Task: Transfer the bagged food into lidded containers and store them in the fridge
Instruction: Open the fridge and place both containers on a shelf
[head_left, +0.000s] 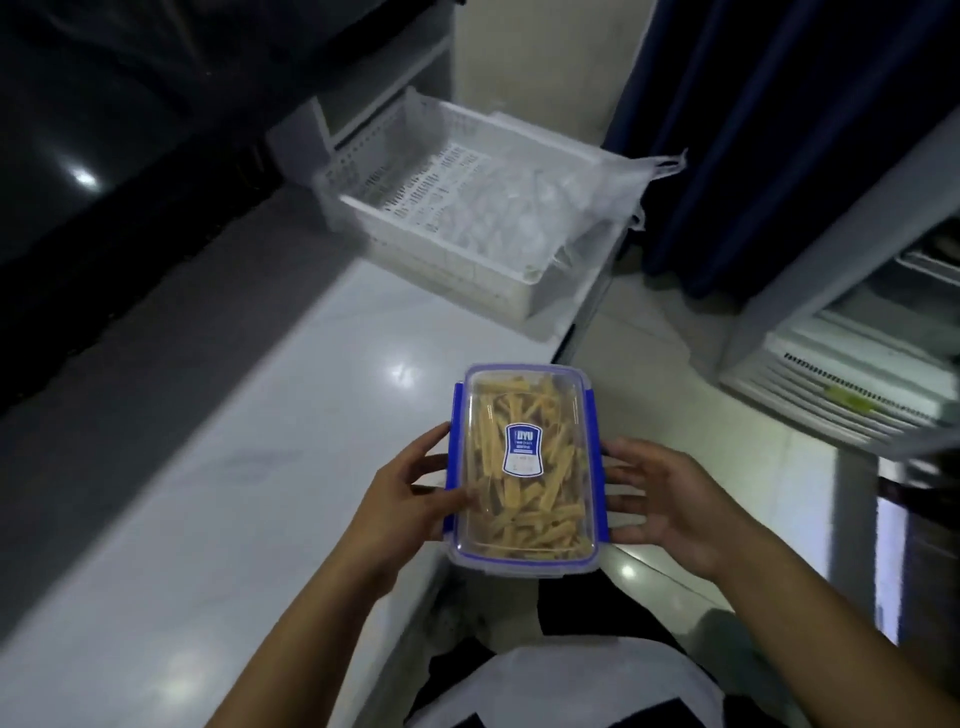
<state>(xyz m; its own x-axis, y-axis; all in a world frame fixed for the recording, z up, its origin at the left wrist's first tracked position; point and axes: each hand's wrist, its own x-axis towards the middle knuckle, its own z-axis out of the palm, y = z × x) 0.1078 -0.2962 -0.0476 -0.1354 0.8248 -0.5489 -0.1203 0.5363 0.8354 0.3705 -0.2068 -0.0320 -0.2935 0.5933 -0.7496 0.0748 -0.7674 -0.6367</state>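
A clear rectangular container (524, 467) with a lid, blue side clips and a blue label is full of yellow food sticks. It is held at the white counter's edge, between my hands. My left hand (405, 493) holds its left side, thumb on the lid and fingers along the blue clip. My right hand (670, 499) is at its right side, fingers fairly straight and touching the right clip. An empty clear plastic bag (561, 208) lies in and over the white basket.
A white slotted basket (415, 208) stands at the far end of the white counter (208, 493). The open fridge (852, 374) with its white shelves is on the right. A dark blue curtain (779, 130) hangs beyond. Tiled floor lies between counter and fridge.
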